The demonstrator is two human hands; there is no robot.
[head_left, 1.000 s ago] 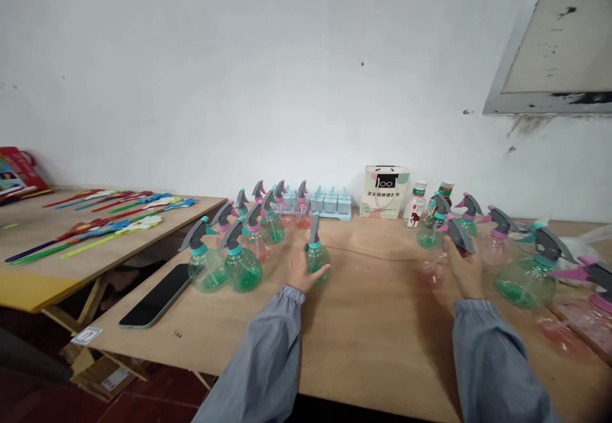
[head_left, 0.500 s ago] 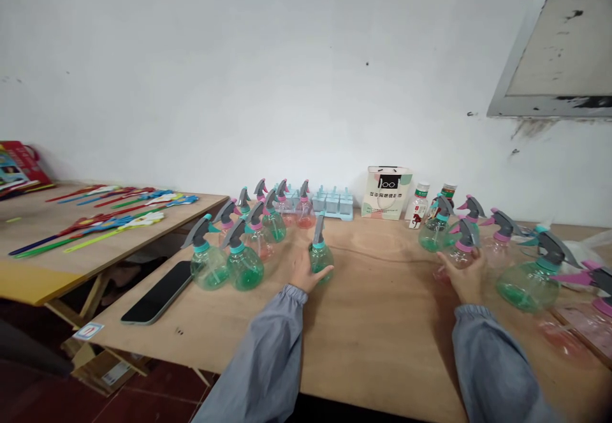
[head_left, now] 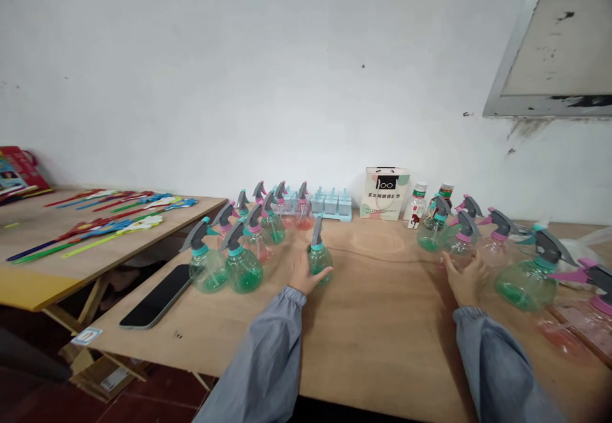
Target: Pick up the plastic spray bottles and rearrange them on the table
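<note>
My left hand (head_left: 304, 274) is around a spray bottle (head_left: 321, 259) with green liquid, a turquoise collar and a grey trigger. It stands upright at mid-table; the thumb points right across its lower front and the fingers are partly hidden behind it. At the right, my right hand (head_left: 465, 278) is spread, thumb and fingers apart, just in front of a pink spray bottle (head_left: 463, 249) with a grey and pink head. The hand hides part of this bottle, so contact is hard to make out. Beside it stand another pink spray bottle (head_left: 496, 244) and a larger-looking green one (head_left: 524, 282).
Several green and pink spray bottles (head_left: 243, 273) are grouped at the left, near a phone (head_left: 157, 296). Along the wall stand pale blue moulds (head_left: 331, 205), a paper bag (head_left: 384, 196) and two small labelled bottles (head_left: 415, 206). Colourful hand-shaped sticks (head_left: 102, 228) lie on the left table.
The pink bottle before my right hand sits slightly farther back, and the right thumb has shifted a little right from it. My left hand stays at the green bottle. The view shifts slightly.
</note>
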